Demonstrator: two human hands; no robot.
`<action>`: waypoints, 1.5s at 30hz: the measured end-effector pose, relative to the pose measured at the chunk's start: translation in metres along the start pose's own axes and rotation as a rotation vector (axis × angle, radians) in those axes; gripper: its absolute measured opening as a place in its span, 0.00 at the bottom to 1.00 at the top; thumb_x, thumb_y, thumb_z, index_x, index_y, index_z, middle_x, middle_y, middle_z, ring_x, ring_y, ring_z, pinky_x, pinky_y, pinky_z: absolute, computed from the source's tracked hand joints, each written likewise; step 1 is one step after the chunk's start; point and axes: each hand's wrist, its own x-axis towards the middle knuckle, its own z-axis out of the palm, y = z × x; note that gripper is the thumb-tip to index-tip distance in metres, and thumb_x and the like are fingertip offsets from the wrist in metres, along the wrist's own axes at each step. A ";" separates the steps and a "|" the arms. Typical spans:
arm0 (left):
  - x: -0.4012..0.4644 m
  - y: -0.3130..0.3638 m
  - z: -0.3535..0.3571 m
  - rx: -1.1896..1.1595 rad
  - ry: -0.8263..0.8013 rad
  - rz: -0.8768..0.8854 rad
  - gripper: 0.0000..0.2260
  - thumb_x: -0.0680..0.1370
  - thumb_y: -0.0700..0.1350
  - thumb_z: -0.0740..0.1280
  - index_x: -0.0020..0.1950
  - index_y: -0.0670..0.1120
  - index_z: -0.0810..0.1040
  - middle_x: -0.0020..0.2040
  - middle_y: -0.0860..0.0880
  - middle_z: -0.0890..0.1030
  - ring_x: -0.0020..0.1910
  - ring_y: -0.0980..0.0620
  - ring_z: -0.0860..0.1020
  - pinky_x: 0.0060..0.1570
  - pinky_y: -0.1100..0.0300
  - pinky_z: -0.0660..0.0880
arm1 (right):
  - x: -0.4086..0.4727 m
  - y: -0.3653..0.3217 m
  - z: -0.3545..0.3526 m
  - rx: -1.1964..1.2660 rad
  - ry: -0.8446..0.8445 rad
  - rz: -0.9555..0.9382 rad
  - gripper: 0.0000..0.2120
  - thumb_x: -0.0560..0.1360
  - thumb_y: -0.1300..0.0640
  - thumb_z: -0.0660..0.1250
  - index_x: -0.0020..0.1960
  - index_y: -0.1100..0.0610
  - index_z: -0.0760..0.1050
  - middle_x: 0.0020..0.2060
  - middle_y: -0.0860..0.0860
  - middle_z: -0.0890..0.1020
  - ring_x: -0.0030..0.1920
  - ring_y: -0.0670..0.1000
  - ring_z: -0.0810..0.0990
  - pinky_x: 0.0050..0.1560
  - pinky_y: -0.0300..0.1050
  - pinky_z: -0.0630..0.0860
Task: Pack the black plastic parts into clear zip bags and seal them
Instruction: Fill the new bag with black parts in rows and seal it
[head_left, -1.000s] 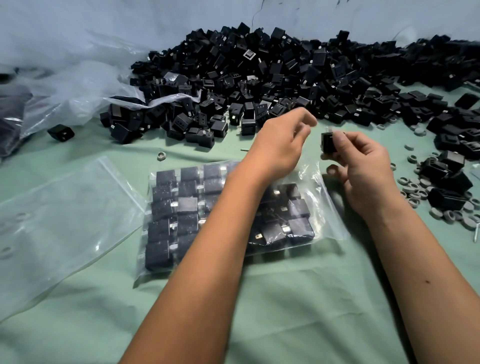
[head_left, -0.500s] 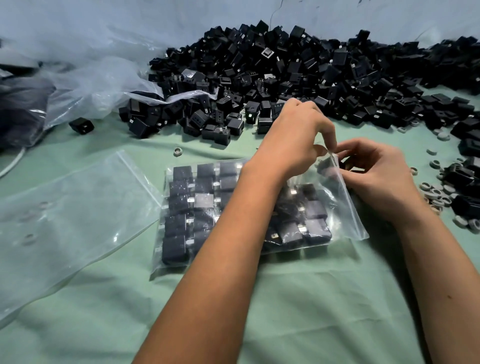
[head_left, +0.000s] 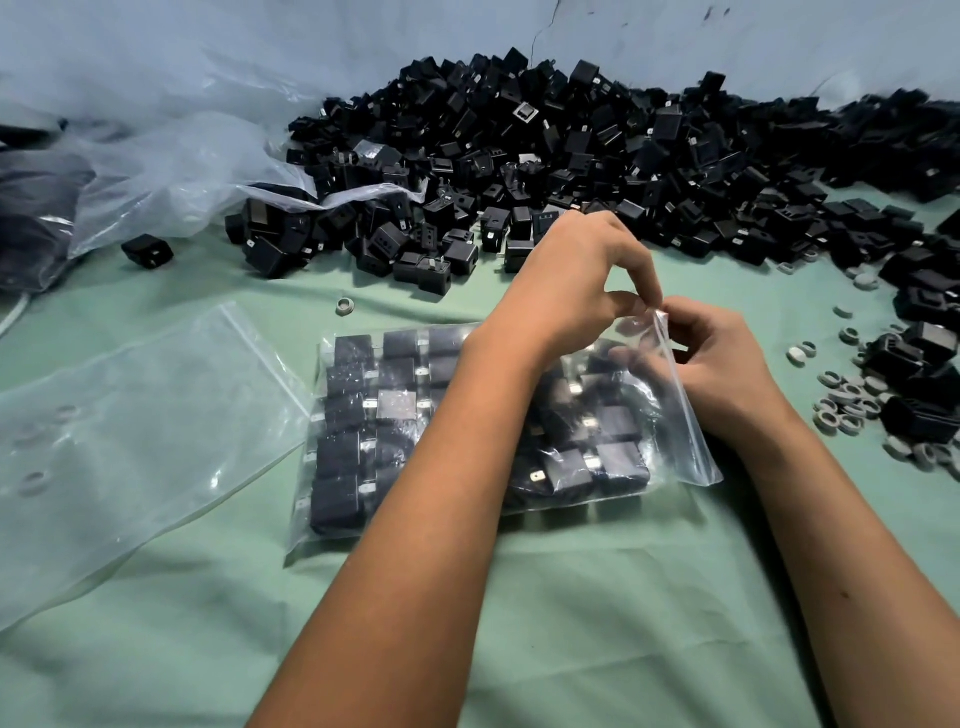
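The filled bag (head_left: 467, 421) of black parts lies flat on the green cloth (head_left: 597, 623) as before, but its open edge is now lifted where both hands meet. The left hand (head_left: 566, 286) and right hand (head_left: 722, 364) each pinch that top corner, no longer holding the loose part seen a second ago. The left forearm hides the bag's middle, and the pile of parts (head_left: 597, 150) runs off the right edge.
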 end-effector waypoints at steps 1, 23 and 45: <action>0.000 0.000 0.000 0.000 0.000 0.005 0.08 0.72 0.42 0.79 0.44 0.56 0.88 0.53 0.55 0.79 0.58 0.53 0.74 0.62 0.53 0.71 | 0.001 0.001 0.000 -0.012 -0.013 0.003 0.12 0.69 0.54 0.82 0.49 0.54 0.84 0.45 0.53 0.87 0.48 0.55 0.86 0.48 0.51 0.83; -0.005 -0.019 -0.009 0.206 0.103 -0.285 0.05 0.80 0.45 0.70 0.53 0.52 0.84 0.58 0.51 0.80 0.64 0.46 0.73 0.66 0.48 0.72 | 0.012 0.007 0.003 0.041 0.365 0.159 0.04 0.76 0.58 0.76 0.43 0.51 0.85 0.36 0.50 0.87 0.34 0.44 0.82 0.36 0.41 0.79; -0.009 -0.027 -0.018 0.059 0.101 -0.344 0.07 0.79 0.43 0.68 0.53 0.52 0.84 0.58 0.53 0.82 0.59 0.54 0.78 0.60 0.56 0.75 | 0.078 -0.006 0.000 -0.538 0.145 0.075 0.28 0.77 0.58 0.72 0.75 0.50 0.71 0.58 0.52 0.74 0.54 0.51 0.74 0.60 0.44 0.71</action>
